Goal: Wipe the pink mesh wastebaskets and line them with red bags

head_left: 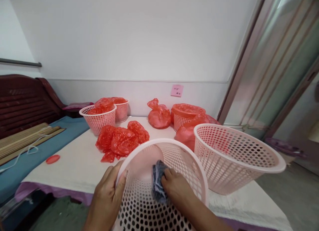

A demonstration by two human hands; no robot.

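Observation:
A pink perforated plastic basket (183, 146) is tilted toward me at the table's front edge, its inside showing. My left hand (106, 192) grips its rim on the left, thumb inside and fingers outside. Inside the basket, my right hand (176, 187) is closed on a bunched blue-grey cloth (159, 181). The cloth lies against the inner wall, near where the solid panel meets the holes. Part of the basket's lower end is cut off by the frame.
A larger pink basket (234, 164) stands at right. Red plastic bags (122, 141) lie behind, and smaller baskets (99, 119) hold more. A red oval piece (53, 159) rests on the white-covered table (77, 168). A pink note (176, 90) sticks to the wall.

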